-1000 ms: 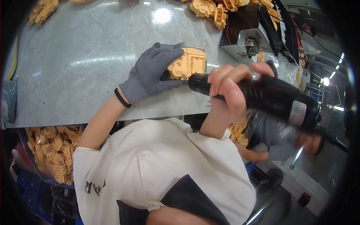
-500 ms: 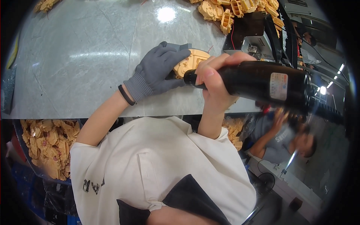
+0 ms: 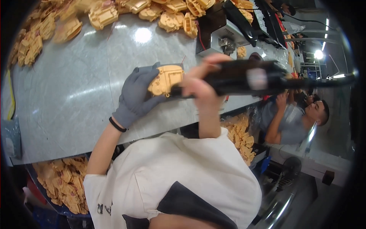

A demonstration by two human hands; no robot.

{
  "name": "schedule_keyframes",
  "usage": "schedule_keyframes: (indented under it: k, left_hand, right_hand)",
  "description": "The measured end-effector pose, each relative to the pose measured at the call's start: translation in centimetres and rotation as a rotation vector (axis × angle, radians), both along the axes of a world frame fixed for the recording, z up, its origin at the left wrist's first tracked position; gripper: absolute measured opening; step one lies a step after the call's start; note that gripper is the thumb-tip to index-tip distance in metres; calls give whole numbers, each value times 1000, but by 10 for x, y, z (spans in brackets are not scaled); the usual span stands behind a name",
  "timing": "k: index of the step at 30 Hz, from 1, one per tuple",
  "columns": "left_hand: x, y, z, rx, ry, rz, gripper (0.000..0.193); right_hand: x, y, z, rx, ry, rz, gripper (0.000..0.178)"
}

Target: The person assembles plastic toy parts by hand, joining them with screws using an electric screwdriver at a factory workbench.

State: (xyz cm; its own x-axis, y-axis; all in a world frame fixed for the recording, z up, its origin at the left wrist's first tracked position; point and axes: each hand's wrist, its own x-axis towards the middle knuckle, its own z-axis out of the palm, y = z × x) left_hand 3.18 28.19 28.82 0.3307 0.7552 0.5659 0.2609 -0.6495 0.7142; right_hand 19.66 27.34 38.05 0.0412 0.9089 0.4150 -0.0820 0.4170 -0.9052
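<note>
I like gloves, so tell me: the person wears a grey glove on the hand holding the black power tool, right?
Not quite. The head view shows the grey glove on the left hand, holding the tan plastic moulded part. The right hand gripping the black power tool is bare.

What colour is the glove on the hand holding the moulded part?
Grey, on the left hand that holds the tan moulded part; the head view shows it.

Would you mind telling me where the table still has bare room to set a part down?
The widest free patch of the grey table lies left of the gloved left hand, below the tan parts heaped along the far edge. It is crowded around the tan part, the right hand and the black tool.
</note>
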Motion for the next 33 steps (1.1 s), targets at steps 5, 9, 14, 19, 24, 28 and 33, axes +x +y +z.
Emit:
schedule_keyframes:
  k: [5,9,14,19,24,28,33]
  left_hand:
    - [3,-10,6,-113,162,25,59]
    - [3,-7,7,-154,179,27,61]
    - [3,-6,2,-141,160,30,62]
    - [3,-5,4,-184,174,27,63]
    - [5,-6,3,-130,160,36,64]
    - [6,-4,4,-134,114,18,64]
    - [4,-5,6,-95,148,33,64]
  right_hand:
    - [108,57,64,328,145,-498,38]
    - [141,109,35,229,98,-636,31]
    - [136,103,14,168,38,-608,27]
    - [108,63,24,123,86,-481,30]
    - [120,81,43,300,21,-632,32]
    - [128,107,28,268,41,-653,27]
    - [133,111,21,183,-121,-641,26]
